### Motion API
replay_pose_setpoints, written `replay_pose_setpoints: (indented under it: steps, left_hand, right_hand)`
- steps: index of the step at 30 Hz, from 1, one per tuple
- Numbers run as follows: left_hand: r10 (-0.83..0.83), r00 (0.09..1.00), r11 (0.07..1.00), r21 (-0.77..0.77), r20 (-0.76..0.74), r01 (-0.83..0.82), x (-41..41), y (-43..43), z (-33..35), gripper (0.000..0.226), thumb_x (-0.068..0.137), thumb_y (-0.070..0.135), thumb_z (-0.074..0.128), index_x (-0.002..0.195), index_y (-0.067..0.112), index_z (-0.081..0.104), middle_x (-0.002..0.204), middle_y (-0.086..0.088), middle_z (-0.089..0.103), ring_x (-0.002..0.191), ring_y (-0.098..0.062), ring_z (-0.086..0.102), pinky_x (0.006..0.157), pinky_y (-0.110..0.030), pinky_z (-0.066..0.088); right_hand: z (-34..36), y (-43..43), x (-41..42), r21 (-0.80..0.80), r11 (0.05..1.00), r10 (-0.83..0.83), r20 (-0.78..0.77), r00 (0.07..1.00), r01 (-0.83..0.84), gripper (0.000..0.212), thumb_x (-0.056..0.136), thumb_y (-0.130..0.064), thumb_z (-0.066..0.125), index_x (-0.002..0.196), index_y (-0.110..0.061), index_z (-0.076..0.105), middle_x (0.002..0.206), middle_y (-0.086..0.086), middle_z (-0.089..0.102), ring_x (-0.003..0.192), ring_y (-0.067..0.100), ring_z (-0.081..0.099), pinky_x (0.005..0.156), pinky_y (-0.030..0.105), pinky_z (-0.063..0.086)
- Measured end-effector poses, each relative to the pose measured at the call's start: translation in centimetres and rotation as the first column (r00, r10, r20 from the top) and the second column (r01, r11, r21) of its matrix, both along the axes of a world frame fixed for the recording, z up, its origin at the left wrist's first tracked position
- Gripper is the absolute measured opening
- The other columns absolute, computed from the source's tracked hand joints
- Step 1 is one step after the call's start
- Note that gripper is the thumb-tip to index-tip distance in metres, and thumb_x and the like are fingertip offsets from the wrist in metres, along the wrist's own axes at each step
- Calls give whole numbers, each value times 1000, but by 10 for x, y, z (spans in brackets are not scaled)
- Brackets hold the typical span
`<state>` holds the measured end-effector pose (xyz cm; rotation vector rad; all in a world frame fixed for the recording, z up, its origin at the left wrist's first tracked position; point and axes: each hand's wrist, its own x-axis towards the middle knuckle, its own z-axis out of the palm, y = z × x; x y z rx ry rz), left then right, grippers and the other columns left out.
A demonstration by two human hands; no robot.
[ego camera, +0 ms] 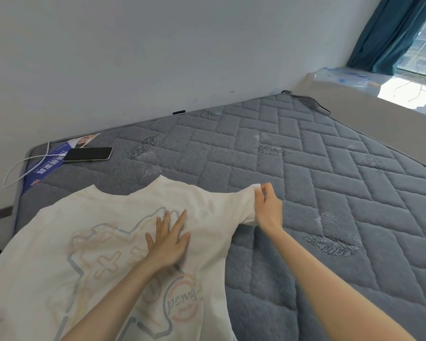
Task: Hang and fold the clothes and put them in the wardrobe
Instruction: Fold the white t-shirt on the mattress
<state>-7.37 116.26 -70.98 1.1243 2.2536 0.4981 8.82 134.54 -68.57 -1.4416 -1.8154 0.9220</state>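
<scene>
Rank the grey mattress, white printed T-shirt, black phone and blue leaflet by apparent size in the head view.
1. Grey quilted mattress
2. White printed T-shirt
3. Blue leaflet, partly under the phone
4. Black phone, unsure: both are far and look close in size.

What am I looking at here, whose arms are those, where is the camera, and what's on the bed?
There is no machine here. A person wears a camera on the head, so the single picture looks forward and down along their own bare arms. They are at a grey quilted mattress with a white T-shirt spread on it, printed side up. The left hand lies flat and open on the shirt, pressing it down. The right hand pinches the edge of the shirt's sleeve, stretched out to the side. Further back on the mattress lies a black phone with a white cable plugged in. A curtain hangs by the window at top right.
</scene>
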Motion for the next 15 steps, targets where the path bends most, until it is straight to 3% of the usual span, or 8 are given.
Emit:
replay_pose_setpoints:
  steps: [3, 5, 7, 9, 11, 15]
  left_hand:
    - [-48, 999, 995, -86, 3, 48, 0, -3, -3, 51, 100, 45, 25, 145, 49, 2, 158, 5, -16, 143, -22, -21, 112, -54, -11]
    - [-79, 997, 978, -195, 5, 79, -1, -6, -8, 49, 99, 49, 20, 145, 49, 3, 158, 3, -14, 144, -26, -18, 112, -55, -9]
    - [-79, 997, 958, -275, 9, 78, -1, -8, -13, 49, 99, 51, 18, 145, 50, 3, 158, 1, -14, 144, -31, -16, 112, -57, -5]
    - [-54, 998, 950, -307, 19, 57, 0, -9, -15, 49, 99, 51, 18, 145, 50, 3, 158, -1, -15, 143, -34, -16, 112, -58, -3]
    - [-36, 999, 947, -318, 31, 44, 2, -9, -17, 49, 99, 52, 17, 145, 50, 3, 158, -1, -17, 143, -34, -18, 111, -60, -2]
    - [-64, 997, 937, -343, 30, 71, 4, -6, -23, 50, 98, 54, 18, 145, 51, 1, 156, -2, -23, 141, -36, -22, 110, -63, -1]
  right_hand:
    - [-26, -4, 24, -304, 947, 39, 437, 898, 107, 25, 95, -18, 40, 118, -8, 45, 114, 14, 58, 100, 30, 57, 74, 33, 39]
    - [-43, -10, 39, -482, 870, 203, 547, 812, 107, 38, 85, -18, 46, 121, -4, 50, 111, 11, 62, 96, 27, 62, 74, 31, 44]
    - [-42, -13, 47, -518, 852, 302, 602, 739, 73, 33, 78, -21, 48, 107, -7, 58, 93, 4, 67, 81, 20, 66, 73, 28, 49]
    - [-33, -9, 43, -446, 892, 289, 680, 673, 68, 40, 80, -22, 49, 118, -7, 53, 111, 6, 63, 103, 24, 63, 85, 32, 47]
    - [-27, -3, 35, -385, 918, 194, 649, 736, 97, 47, 88, -20, 46, 131, -1, 37, 134, 14, 48, 125, 32, 46, 99, 38, 39]
    - [-31, 12, 15, -515, 844, 34, 326, 945, 148, 52, 97, -28, 40, 137, 4, 32, 138, 20, 44, 125, 35, 44, 99, 38, 38]
